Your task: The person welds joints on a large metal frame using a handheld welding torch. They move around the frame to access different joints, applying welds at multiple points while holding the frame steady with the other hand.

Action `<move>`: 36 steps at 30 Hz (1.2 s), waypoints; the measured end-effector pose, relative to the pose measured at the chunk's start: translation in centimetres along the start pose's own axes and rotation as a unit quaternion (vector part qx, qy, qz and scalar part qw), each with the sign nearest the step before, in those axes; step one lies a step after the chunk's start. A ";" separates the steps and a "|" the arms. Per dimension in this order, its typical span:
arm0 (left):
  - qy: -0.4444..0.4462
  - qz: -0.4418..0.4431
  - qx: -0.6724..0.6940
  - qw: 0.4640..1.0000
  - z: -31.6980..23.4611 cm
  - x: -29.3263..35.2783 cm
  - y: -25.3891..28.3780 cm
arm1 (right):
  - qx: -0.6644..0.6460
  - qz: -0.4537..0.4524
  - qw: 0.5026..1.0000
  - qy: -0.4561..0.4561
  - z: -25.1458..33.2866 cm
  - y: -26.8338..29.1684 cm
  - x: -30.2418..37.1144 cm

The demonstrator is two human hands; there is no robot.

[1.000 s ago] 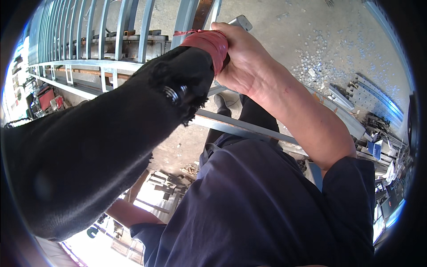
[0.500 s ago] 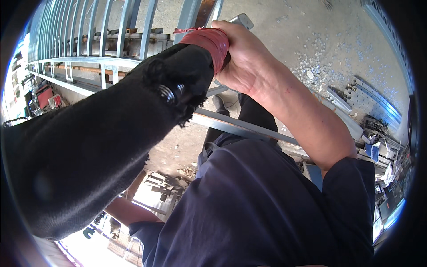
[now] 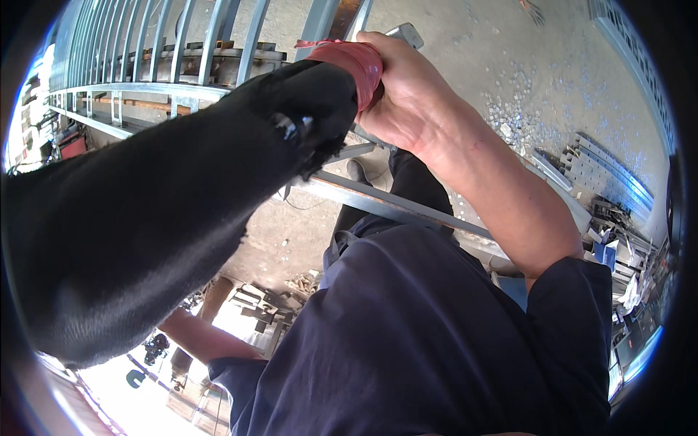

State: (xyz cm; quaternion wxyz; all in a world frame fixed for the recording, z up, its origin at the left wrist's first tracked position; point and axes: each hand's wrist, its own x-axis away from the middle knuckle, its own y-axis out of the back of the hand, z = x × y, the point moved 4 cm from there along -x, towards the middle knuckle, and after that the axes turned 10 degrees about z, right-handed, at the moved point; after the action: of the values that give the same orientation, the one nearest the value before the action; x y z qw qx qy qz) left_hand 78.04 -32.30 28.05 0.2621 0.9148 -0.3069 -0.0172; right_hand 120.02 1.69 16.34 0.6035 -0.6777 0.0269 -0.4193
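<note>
A long, thick black cloth-covered thing [image 3: 160, 189] reaches from the left rim up to the top centre; I cannot make out its kind. Red wrapping [image 3: 356, 65] circles its narrow far end. A hole in the ragged cloth shows something shiny. My right hand [image 3: 411, 94] is closed around the red-wrapped end, its fingers mostly hidden behind it. Just past this hand juts the end of a grey metal piece [image 3: 407, 34]. My left forearm [image 3: 207, 341] passes behind the black thing, which hides the left hand.
A metal bar [image 3: 392, 203] crosses in front of my legs. Upright galvanized bars [image 3: 178, 51] form a frame at upper left. Small pale bits [image 3: 512, 116] litter the floor at right, near perforated metal strips [image 3: 603, 171]. Metal scraps [image 3: 265, 305] lie at lower left.
The near end of the black thing has risen a little, and its red-wrapped end has shifted slightly right together with my right hand. My left forearm has moved slightly left.
</note>
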 end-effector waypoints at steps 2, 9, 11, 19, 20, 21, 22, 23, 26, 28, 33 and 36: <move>-0.005 0.005 0.004 1.000 0.2 0.1 -0.6 | -0.014 0.014 1.000 -0.013 0.1 0.6 0.4; -0.064 0.000 0.008 0.998 1.1 2.3 -2.5 | 0.036 0.086 0.995 -0.034 2.0 0.5 3.8; -0.095 0.025 -0.006 0.995 2.5 1.8 -3.6 | 0.113 0.033 0.993 0.032 2.5 -1.5 4.4; -0.006 0.185 -0.196 0.963 15.3 2.3 -3.5 | 0.386 0.039 0.920 0.051 0.1 -11.4 -2.6; -0.008 0.199 -0.215 0.956 17.5 2.3 -3.4 | 0.446 0.052 0.892 0.055 -1.2 -13.1 -3.6; 0.007 0.217 -0.274 0.937 17.9 2.3 -4.2 | 0.504 0.059 0.859 0.062 -2.5 -14.3 -4.7; -0.032 0.237 -0.307 0.921 18.7 2.0 -5.0 | 0.560 0.067 0.823 0.069 -4.1 -15.6 -5.7; -0.051 0.254 -0.313 0.913 20.6 1.6 -5.6 | 0.592 0.044 0.800 0.084 -5.9 -16.5 -6.9; -0.056 0.333 -0.289 0.896 24.2 2.0 -8.9 | 0.683 0.066 0.724 0.070 -11.4 -18.3 -9.6; -0.110 0.368 -0.280 0.880 28.4 3.5 -10.8 | 0.769 0.067 0.634 0.053 -14.9 -17.4 -12.5; -0.108 0.544 -0.298 0.777 32.8 6.7 -14.6 | 0.913 0.062 0.371 0.160 -21.9 -13.6 -16.6; -0.100 0.600 -0.296 0.736 34.1 6.4 -13.6 | 0.927 0.030 0.324 0.184 -25.1 -13.1 -17.7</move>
State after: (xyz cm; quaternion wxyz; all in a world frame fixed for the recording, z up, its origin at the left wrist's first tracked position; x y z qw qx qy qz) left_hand 84.15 -42.77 -7.19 0.4436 0.4100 -0.7961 -0.0374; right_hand 87.35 -5.16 15.85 0.8316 0.4178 -0.2489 -0.2680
